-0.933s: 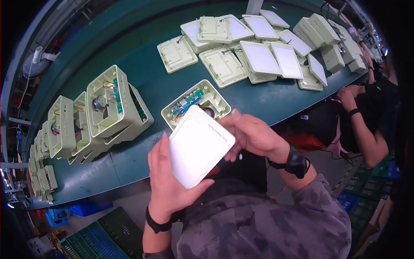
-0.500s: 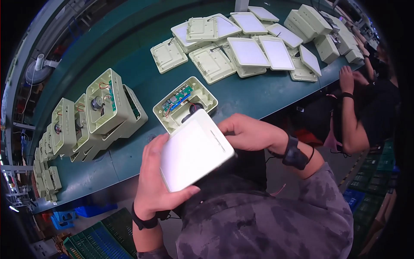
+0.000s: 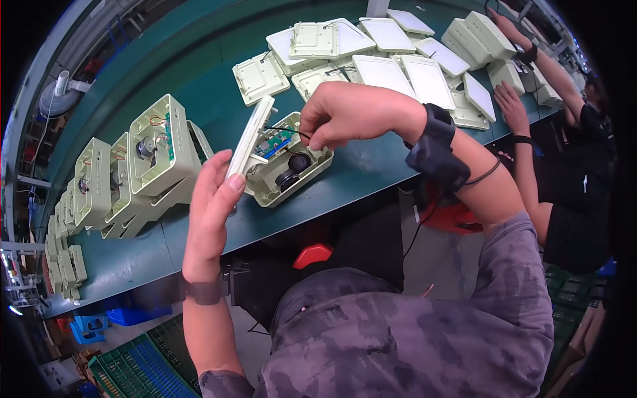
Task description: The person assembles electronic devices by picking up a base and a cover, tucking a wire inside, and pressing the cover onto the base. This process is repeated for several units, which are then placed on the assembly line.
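My left hand (image 3: 215, 200) grips a pale cover panel (image 3: 250, 140) by its lower end, tilted nearly on edge over the left side of an open housing (image 3: 292, 190). My right hand (image 3: 335, 116) is above the housing's far right corner, thumb and fingers pinched on a thin black cable (image 3: 286, 131) that runs to the panel. Inside the housing are a green circuit board (image 3: 271, 144) with a blue strip and two round black parts (image 3: 299, 162). The cable's end within my right fingers is hidden.
Several open housings (image 3: 154, 142) with wires and round parts stand at the left. Cover panels (image 3: 383, 74) lie piled at the back, beside stacked closed housings (image 3: 488, 36). At the right, a co-worker's arms (image 3: 517, 109) reach over the table (image 3: 199, 233).
The panel has gone from flat in front of me to nearly on edge over the housing's left side. My right hand has moved forward and up and now pinches the black cable.
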Motion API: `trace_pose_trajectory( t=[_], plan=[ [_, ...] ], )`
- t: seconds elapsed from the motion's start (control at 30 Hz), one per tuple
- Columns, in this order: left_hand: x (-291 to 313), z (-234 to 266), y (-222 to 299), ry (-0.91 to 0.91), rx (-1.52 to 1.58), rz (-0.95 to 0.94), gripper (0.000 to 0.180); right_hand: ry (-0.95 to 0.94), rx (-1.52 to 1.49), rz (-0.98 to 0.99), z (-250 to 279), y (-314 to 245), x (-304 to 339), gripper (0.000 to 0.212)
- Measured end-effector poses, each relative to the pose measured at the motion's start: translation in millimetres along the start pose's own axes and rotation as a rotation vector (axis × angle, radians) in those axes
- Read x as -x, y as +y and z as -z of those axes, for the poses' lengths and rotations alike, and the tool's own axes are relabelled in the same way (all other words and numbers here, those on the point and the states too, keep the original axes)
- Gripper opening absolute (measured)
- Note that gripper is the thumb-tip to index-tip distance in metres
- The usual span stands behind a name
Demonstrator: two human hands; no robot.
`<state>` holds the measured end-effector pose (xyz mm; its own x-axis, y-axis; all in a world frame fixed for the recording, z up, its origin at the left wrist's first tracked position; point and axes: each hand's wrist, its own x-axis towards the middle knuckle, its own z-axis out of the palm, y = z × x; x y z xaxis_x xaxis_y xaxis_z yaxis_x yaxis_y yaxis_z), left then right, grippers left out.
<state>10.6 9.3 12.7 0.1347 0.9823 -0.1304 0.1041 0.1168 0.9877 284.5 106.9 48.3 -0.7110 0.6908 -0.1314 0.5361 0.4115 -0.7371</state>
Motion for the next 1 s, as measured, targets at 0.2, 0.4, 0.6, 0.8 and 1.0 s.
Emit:
trace_pose_trajectory(
  t=[0.2, 0.4, 0.6, 0.8, 1.0],
  plan=[
    [-23.3, 0.8, -20.7, -0.012, -0.081, -0.130, 0.086, -0.061, -0.617, -0.173, -20.7, 25.5, 4.8, 0.017],
    [-46.4, -4.2, -6.8, -0.064, -0.179, -0.151, 0.087, -0.052, -0.643, -0.228, -29.6, 28.1, 8.2, 0.017],
    [-39.0, -18.1, 26.8, -0.081, -0.106, -0.172, 0.084, -0.075, -0.467, -0.167, -20.8, 14.6, 8.1, 0.014],
    [-27.4, -24.1, 40.4, -0.107, -0.093, -0.228, 0.077, 0.183, -0.004, -0.059, -27.9, 9.3, 0.0, 0.011],
    [-31.2, -11.1, 1.7, -0.025, 0.096, -0.137, 0.072, 0.691, 0.330, 0.280, -60.2, 58.0, -26.2, 0.008]
  ],
)
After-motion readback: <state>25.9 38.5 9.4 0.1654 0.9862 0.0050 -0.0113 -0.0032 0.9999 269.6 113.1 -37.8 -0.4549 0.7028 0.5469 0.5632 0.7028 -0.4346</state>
